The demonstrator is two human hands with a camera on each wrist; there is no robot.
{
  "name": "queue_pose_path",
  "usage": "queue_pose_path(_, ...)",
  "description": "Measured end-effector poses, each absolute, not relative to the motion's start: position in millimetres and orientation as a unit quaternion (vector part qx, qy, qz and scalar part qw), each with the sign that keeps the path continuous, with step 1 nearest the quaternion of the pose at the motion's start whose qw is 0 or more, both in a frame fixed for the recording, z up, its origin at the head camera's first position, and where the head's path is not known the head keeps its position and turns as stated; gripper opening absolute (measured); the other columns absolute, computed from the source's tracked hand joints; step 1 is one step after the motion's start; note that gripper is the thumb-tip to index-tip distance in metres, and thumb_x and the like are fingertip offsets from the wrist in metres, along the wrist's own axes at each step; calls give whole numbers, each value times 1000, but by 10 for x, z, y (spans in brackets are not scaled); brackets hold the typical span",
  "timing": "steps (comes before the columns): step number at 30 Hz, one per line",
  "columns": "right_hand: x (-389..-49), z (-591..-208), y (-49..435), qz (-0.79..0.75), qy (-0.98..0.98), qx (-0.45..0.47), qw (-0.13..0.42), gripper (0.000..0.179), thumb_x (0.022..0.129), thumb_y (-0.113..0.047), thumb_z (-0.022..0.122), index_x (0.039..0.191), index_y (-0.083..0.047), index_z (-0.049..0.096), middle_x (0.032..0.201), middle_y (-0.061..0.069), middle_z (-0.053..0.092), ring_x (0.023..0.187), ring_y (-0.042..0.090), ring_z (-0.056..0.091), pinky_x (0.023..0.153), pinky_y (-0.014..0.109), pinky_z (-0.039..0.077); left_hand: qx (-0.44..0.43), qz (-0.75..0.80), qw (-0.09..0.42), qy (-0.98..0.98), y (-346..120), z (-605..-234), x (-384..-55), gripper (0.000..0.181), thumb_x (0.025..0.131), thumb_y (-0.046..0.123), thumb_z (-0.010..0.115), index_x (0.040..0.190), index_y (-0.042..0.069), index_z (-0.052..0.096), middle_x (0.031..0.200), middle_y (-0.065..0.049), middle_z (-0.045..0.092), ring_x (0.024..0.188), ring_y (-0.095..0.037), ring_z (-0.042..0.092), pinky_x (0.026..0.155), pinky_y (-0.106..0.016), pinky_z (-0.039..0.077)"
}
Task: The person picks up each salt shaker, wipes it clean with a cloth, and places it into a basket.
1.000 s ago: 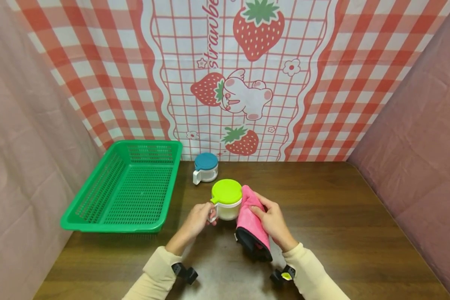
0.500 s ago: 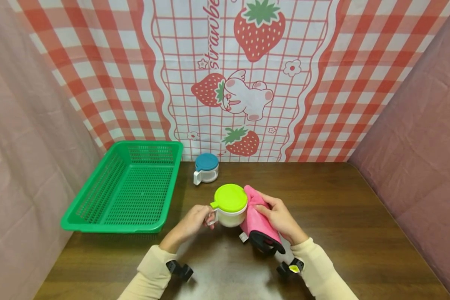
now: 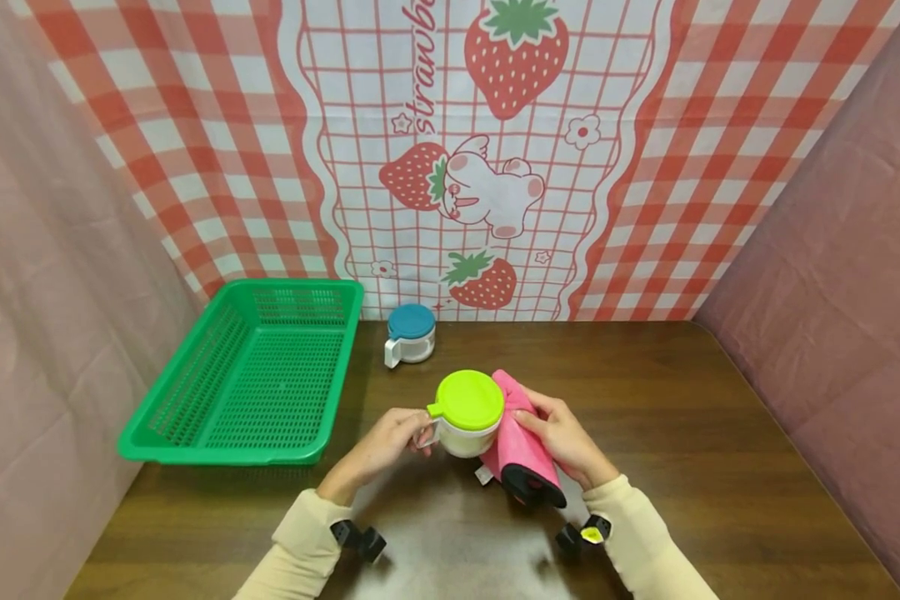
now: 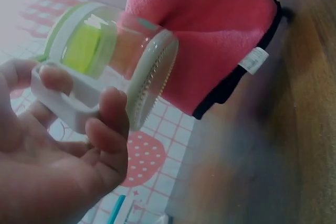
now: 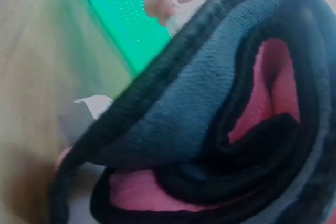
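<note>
A clear seasoning jar with a lime-green lid and a white handle is held up by my left hand. In the left wrist view, fingers curl through and round the jar's handle, and its ribbed white base faces right. My right hand grips a pink cloth with black edging and a white tag, thumb on top. The cloth lies against the jar's right side. Its folded grey and pink layers fill the right wrist view and hide the right fingers there.
A second jar with a blue lid stands behind, near the patterned backdrop. To the left is a green plastic basket with perforated walls. Pink-grey curtains flank the wooden table.
The green-lidded jar has shifted right and towards me with my left hand. The cloth and right hand have moved slightly right, staying against the jar. The basket and blue-lidded jar stand as before.
</note>
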State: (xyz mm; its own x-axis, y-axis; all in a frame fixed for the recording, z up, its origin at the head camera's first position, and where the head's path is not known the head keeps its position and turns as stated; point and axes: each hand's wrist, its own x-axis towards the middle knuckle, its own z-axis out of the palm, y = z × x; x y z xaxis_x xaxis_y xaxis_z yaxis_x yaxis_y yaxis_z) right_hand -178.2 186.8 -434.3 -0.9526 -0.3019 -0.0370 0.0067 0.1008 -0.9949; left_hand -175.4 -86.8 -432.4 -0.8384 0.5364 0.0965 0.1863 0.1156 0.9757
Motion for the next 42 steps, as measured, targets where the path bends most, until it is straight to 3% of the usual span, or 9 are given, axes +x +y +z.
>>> queue_pose_path(4, -1762, -4391, 1828, -688, 714, -92, 90, 50, 94, -6, 56, 141, 6, 42, 113, -2, 64, 83, 5, 62, 73, 19, 52, 212, 616, 139, 746, -849, -4315, -1763, 38, 98, 15, 35, 74, -12, 47, 68, -10, 55, 63, -10, 59, 62, -27, 45)
queue_pose_path(6, -1758, -4415, 1807, -694, 710, -86, 82, 50, 94, -5, 55, 141, 7, 42, 113, -5, 63, 84, 4, 62, 74, 19, 52, 191, 623, 143, 745, -834, -4319, -1764, 38, 99, 15, 36, 76, -13, 46, 67, -6, 54, 61, -10, 59, 61, -26, 44)
queue_pose_path(9, -1757, -4439, 1776, -697, 709, -76, 75, 49, 94, -4, 55, 140, 7, 43, 127, 10, 60, 87, 3, 61, 76, 18, 51, 155, 642, 146, 736, -811, -4335, -1764, 36, 98, 14, 36, 73, -11, 44, 65, -2, 50, 58, -10, 58, 59, -24, 42)
queue_pose_path(14, -1749, -4454, 1737, -696, 712, -63, 65, 49, 94, -3, 55, 140, 7, 44, 143, 29, 44, 94, 1, 59, 80, 16, 50, 112, 659, 152, 728, -783, -4344, -1757, 30, 94, 13, 37, 66, 4, 43, 62, -2, 49, 56, -11, 55, 57, -22, 41)
queue_pose_path(25, -1712, -4432, 1690, -669, 742, -39, 30, 47, 93, -1, 57, 138, 3, 48, 131, 28, 55, 81, 5, 57, 72, 18, 48, 76, 667, 166, 722, -768, -4353, -1747, 25, 91, 15, 38, 67, 8, 43, 63, -2, 52, 56, -11, 56, 55, -21, 42)
queue_pose_path(42, -1636, -4311, 1768, -591, 804, -59, 25, 47, 91, -4, 60, 138, -3, 52, 135, 22, 57, 88, 11, 56, 73, 20, 47, 82, 659, 160, 731, -772, -4353, -1749, 27, 90, 13, 38, 63, 8, 42, 57, -1, 52, 54, -11, 55, 55, -23, 41)
